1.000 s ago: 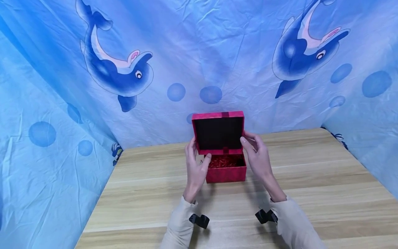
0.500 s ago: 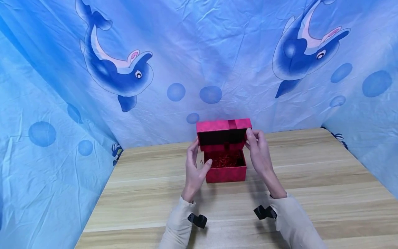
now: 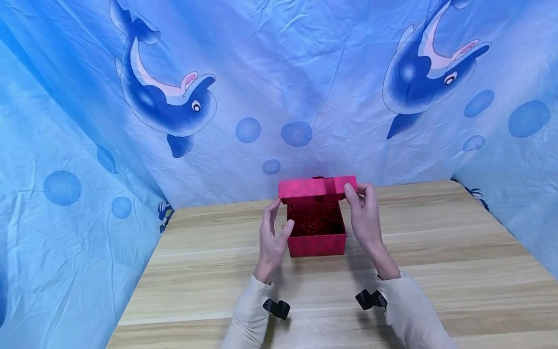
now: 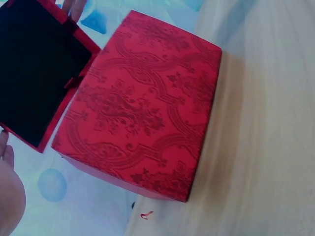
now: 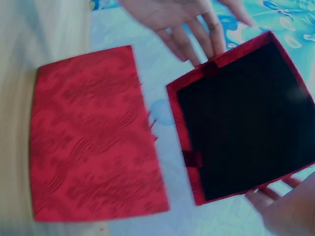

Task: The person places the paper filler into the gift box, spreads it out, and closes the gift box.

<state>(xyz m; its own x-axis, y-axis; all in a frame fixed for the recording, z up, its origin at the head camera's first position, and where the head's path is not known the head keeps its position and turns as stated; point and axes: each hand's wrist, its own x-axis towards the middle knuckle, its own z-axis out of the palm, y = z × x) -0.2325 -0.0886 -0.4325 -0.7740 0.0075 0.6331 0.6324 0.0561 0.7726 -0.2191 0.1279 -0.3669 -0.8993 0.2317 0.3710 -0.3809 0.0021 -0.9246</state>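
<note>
A red patterned box base (image 3: 318,245) stands on the table with red shredded filler (image 3: 315,218) inside. Over its back part hangs the box lid (image 3: 307,190), tilted, apart from the base. My right hand (image 3: 365,218) pinches the lid's right end, its thumb on the front side. At the left end, the fingers of my left hand (image 3: 271,242) reach up to touch the lid, while the thumb stands away from it near the base's left side. In both wrist views the lid's black inside (image 4: 37,69) shows; the base's patterned front (image 5: 93,137) hides the filler there.
The wooden table (image 3: 196,271) runs beneath and around the box. Behind it hangs a blue dolphin-printed curtain (image 3: 279,72). A small red strand (image 4: 146,215) lies beside the base in the left wrist view. Black camera mounts (image 3: 276,308) sit at both wrists.
The lid has tipped forward and shifted slightly right, from its black inside facing me to its pink-red side. My right thumb has moved up with it. The base has stayed in place.
</note>
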